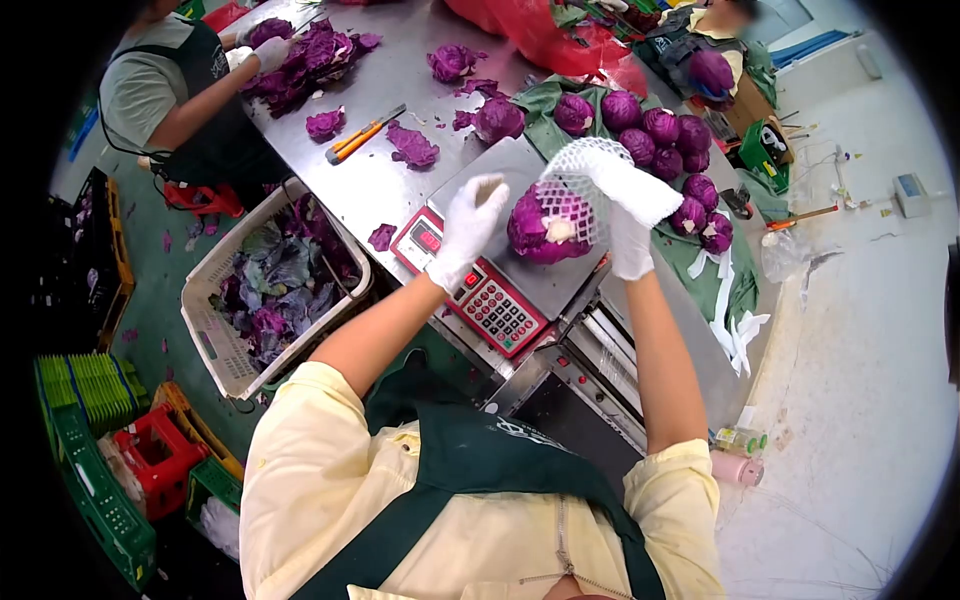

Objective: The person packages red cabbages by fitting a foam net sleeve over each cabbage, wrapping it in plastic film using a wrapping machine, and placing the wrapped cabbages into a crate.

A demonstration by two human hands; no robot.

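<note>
A trimmed red cabbage [530,228] with its pale cut stem facing me rests on the metal pan [520,165] of a red weighing scale [500,310]. My right hand [628,240], in a white glove, holds a white foam net sleeve [575,165]; its mesh hangs over the cabbage's right side, and its bunched part hides most of my fingers. To the left of the cabbage, my left hand [468,228], also gloved, is raised over the scale's display end. Its fingers are loosely curled with a gap at the thumb, and nothing shows between them.
Several red cabbages [660,127] sit on green cloth [735,285] at right. A knife [365,135] and loose leaves [410,146] lie on the steel table [390,75]. A crate [225,355] of leaves stands at left. Co-workers [165,90] are at the table's far left and far right.
</note>
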